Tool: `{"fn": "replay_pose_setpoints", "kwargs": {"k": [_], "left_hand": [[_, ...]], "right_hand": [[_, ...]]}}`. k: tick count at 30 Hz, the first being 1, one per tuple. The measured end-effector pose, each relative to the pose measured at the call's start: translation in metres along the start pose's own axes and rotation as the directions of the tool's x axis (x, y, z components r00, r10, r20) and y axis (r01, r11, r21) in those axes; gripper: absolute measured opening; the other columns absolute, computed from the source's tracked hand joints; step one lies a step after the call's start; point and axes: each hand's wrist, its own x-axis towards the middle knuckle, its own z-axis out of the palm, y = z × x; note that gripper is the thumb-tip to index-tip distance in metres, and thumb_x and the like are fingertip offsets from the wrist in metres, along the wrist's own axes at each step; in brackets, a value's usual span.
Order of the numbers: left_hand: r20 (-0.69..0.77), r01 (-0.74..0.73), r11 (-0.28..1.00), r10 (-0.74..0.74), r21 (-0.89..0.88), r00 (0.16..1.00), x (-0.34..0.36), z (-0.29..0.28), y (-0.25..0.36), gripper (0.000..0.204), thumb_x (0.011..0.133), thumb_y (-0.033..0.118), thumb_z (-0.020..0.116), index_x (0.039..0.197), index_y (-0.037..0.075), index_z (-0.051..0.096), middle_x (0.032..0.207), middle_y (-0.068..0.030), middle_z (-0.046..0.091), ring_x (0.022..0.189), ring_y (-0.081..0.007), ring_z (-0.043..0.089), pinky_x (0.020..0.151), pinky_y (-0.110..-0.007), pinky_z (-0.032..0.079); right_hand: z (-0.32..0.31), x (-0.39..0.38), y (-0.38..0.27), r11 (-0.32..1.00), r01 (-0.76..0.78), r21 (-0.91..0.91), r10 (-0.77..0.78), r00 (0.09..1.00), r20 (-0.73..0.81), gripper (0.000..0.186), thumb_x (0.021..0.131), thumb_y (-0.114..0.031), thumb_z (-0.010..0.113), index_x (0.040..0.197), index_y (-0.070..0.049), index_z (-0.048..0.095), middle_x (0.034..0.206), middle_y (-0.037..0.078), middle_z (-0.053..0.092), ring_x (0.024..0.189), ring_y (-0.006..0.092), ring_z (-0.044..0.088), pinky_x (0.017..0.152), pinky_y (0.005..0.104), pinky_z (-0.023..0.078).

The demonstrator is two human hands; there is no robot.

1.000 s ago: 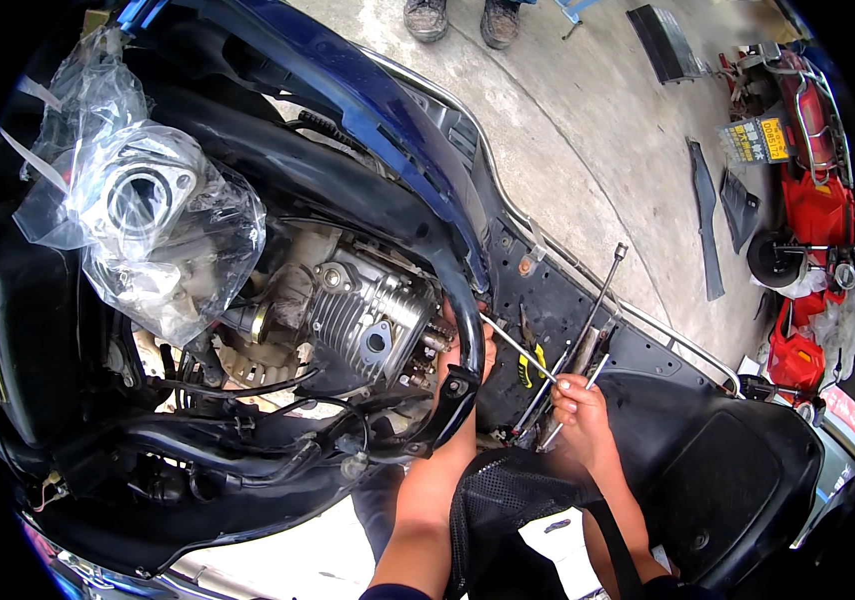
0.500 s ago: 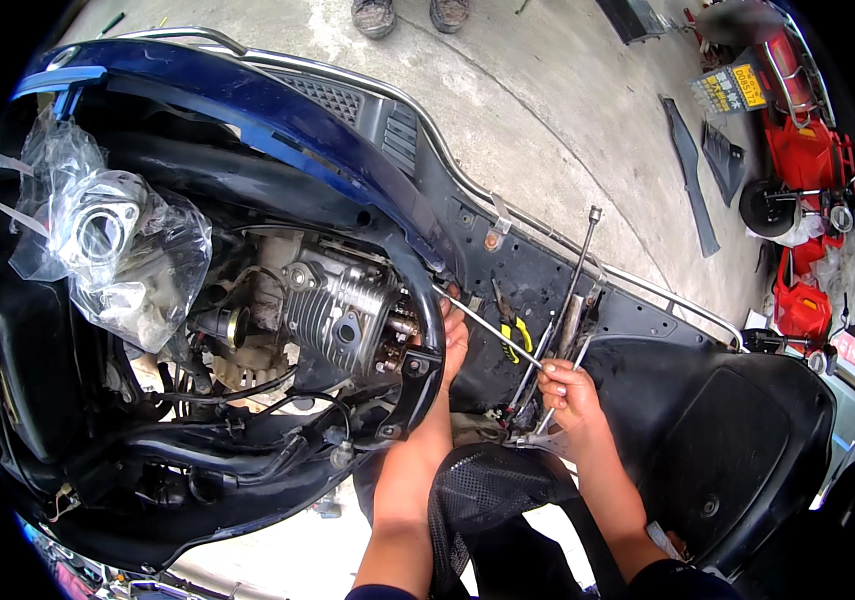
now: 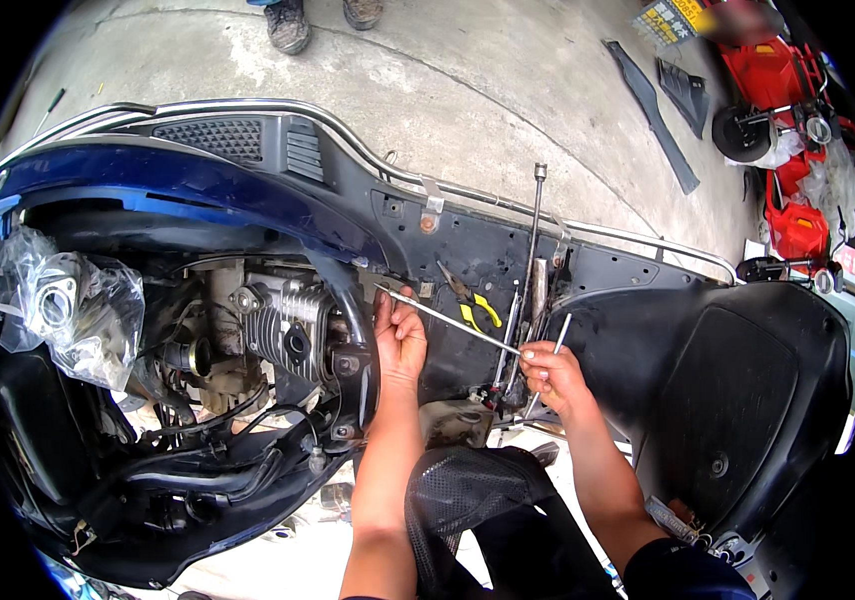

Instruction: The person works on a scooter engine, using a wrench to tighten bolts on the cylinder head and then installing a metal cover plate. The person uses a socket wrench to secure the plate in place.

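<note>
My right hand [image 3: 555, 378] is closed round the crossbar end of a long steel T-handle wrench [image 3: 460, 325]. The wrench's shaft slants up and left to my left hand [image 3: 400, 342], whose curled fingers and thumb meet its tip. That hand is beside the curved black frame piece [image 3: 360, 345] of an opened scooter body. Left of the frame piece sits a finned metal engine cylinder [image 3: 288, 335]. Yellow-handled pliers [image 3: 482, 309] lie on the black footboard [image 3: 493, 258] beyond the wrench.
Another long socket wrench [image 3: 538, 205] and several slim tools rest on the footboard. A bagged metal part [image 3: 63, 310] lies at the left, a black seat [image 3: 738, 390] at the right. Red vehicle parts [image 3: 798, 210] and a person's shoes [image 3: 289, 28] are on the far side.
The whole view has shifted, and the scooter appears farther left. My left hand's fingers now show more fully beside the frame piece. The wrench stays between my hands.
</note>
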Motion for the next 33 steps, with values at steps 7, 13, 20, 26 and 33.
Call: {"fn": "replay_pose_setpoints", "kwargs": {"k": [7, 13, 20, 26, 33], "left_hand": [[-0.040, -0.036, 0.999, 0.036, 0.005, 0.999, -0.004, 0.004, -0.003, 0.029, 0.098, 0.016, 0.058, 0.118, -0.005, 0.052, 0.112, -0.0226, 0.057, 0.072, -0.0141, 0.051, 0.051, -0.021, 0.043], [0.032, -0.034, 0.996, 0.032, 0.077, 0.999, -0.005, 0.002, -0.001, 0.027, 0.100, 0.016, 0.055, 0.118, -0.003, 0.057, 0.113, -0.0237, 0.059, 0.070, -0.0138, 0.051, 0.051, -0.021, 0.041], [0.059, -0.053, 0.996, 0.049, 0.066, 0.997, -0.017, -0.002, -0.006, 0.031, 0.099, -0.001, 0.046, 0.130, -0.004, 0.050, 0.130, -0.0250, 0.051, 0.088, -0.0195, 0.055, 0.065, -0.025, 0.047], [0.004, -0.227, 0.966, 0.228, 0.122, 0.974, -0.047, 0.002, -0.022, 0.053, 0.096, -0.007, 0.047, 0.146, 0.003, 0.033, 0.139, -0.0240, 0.045, 0.101, -0.0234, 0.057, 0.075, -0.028, 0.050], [0.033, -0.063, 0.445, 0.076, 0.893, 0.997, -0.124, 0.036, -0.049, 0.045, 0.097, 0.007, 0.056, 0.139, 0.002, 0.043, 0.138, -0.0138, 0.048, 0.109, -0.0257, 0.059, 0.082, -0.033, 0.052]], "right_hand": [[-0.005, 0.003, 0.015, 1.000, 0.019, 0.023, -0.019, 1.000, -0.013, 0.017, 0.082, -0.001, 0.067, 0.097, 0.007, 0.063, 0.075, 0.009, 0.059, 0.049, 0.0027, 0.042, 0.038, 0.0184, 0.028], [-0.009, 0.006, 0.019, 0.999, 0.010, 0.043, -0.010, 1.000, -0.008, 0.017, 0.082, -0.001, 0.068, 0.097, 0.006, 0.063, 0.073, 0.007, 0.057, 0.049, 0.0023, 0.042, 0.038, 0.0182, 0.028], [0.000, 0.002, 0.011, 0.998, 0.034, 0.044, -0.033, 0.999, -0.027, 0.016, 0.082, -0.001, 0.067, 0.096, 0.007, 0.063, 0.069, 0.005, 0.055, 0.047, 0.0020, 0.041, 0.038, 0.0182, 0.028], [0.010, 0.010, -0.003, 0.998, 0.055, 0.032, -0.055, 0.998, 0.016, 0.016, 0.082, 0.001, 0.067, 0.095, 0.008, 0.062, 0.073, 0.010, 0.058, 0.047, 0.0027, 0.043, 0.037, 0.0180, 0.030], [0.022, 0.017, -0.009, 0.997, 0.073, 0.002, -0.073, 0.995, 0.069, 0.012, 0.084, 0.000, 0.066, 0.094, 0.005, 0.063, 0.066, 0.003, 0.052, 0.045, 0.0020, 0.040, 0.034, 0.0173, 0.028]]}}
